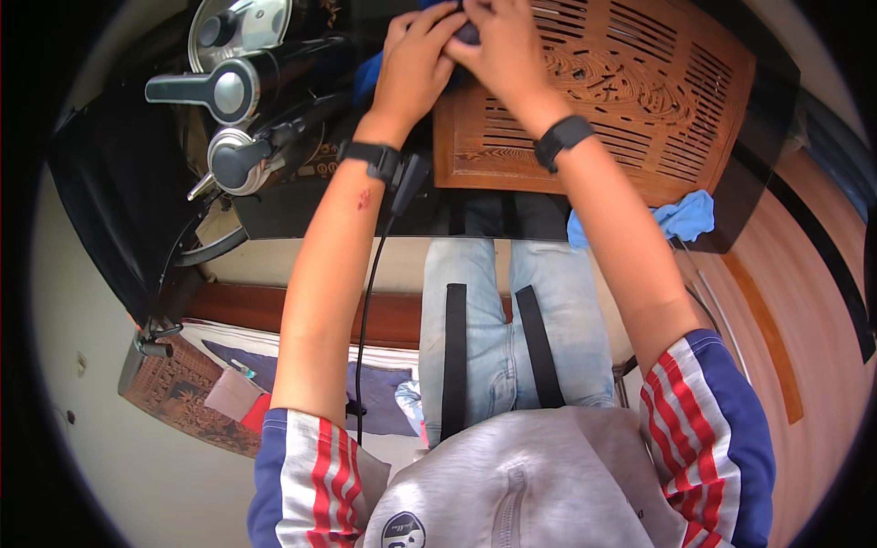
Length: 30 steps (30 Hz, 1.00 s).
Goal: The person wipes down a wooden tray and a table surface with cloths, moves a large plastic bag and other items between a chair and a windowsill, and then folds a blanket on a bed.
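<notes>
Both hands meet at the top edge of the view, above the far left corner of a carved wooden tray (512,151). My left hand (416,64) has bent fingers, with their tips close to my right hand (501,50). Between them shows a small dark, rounded thing (468,35), and the fingers of both hands curl against it. Its kind cannot be made out, as the hands and the picture's edge cover most of it. Something bright blue (368,75) lies just left of my left hand, partly hidden by it.
Left of my arms stand a glass-lidded pot (260,32), a long-handled black pan (233,91) and a smaller lidded vessel (239,163). A blue cloth (687,217) lies at the tray's near right corner. A black cable (370,292) hangs beside my left forearm.
</notes>
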{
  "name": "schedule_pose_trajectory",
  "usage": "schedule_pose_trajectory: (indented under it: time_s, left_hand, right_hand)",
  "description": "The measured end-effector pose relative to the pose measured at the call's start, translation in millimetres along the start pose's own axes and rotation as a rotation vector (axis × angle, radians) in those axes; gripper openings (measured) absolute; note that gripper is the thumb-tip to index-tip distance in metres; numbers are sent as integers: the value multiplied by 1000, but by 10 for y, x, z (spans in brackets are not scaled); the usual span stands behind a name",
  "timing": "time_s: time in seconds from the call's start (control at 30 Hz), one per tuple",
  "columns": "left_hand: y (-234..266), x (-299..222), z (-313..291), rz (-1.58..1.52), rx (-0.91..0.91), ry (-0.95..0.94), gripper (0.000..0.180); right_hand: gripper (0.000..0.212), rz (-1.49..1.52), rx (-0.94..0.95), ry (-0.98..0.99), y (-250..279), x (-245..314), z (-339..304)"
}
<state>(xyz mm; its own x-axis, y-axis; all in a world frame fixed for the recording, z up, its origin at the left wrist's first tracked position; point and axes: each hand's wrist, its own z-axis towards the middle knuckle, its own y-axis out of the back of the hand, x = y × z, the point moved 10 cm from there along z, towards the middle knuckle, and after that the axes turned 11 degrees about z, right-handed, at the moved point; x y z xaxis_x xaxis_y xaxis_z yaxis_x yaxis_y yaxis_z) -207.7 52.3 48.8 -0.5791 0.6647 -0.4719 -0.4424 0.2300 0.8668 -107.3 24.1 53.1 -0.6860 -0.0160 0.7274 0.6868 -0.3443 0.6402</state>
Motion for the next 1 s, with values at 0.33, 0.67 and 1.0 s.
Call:
schedule_pose_trajectory:
  time_s: [0.33, 0.67, 1.0]
  left_hand:
    - [5, -558, -1556, -150, 329, 97, 44]
    - [20, -825, -1655, -114, 411, 149, 44]
    - [11, -721, -1118, 76, 231, 98, 65]
  right_hand:
    - [47, 224, 360, -296, -35, 538, -1660]
    - [55, 276, 299, -396, 175, 547, -1893]
    - [60, 99, 95, -222, 422, 376, -1153]
